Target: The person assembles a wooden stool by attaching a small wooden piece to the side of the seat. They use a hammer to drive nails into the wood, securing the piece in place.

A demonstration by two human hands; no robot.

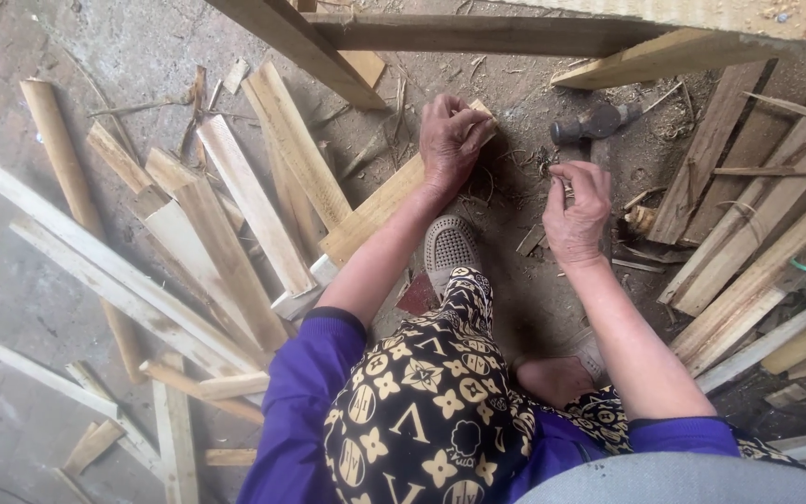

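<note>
A: Where is the workpiece?

B: The wooden slat (375, 207) lies on the ground, its far end at 12 o'clock. The left hand (450, 140) is closed over that end. The right hand (576, 210) pinches a small nail (566, 191).

A: Handling notes?

B: Pin the slat flat; hold the nail upright. The hammer (594, 121) lies at 1 o'clock. Open ground lies between; planks (757, 233) crowd 3 o'clock.
</note>
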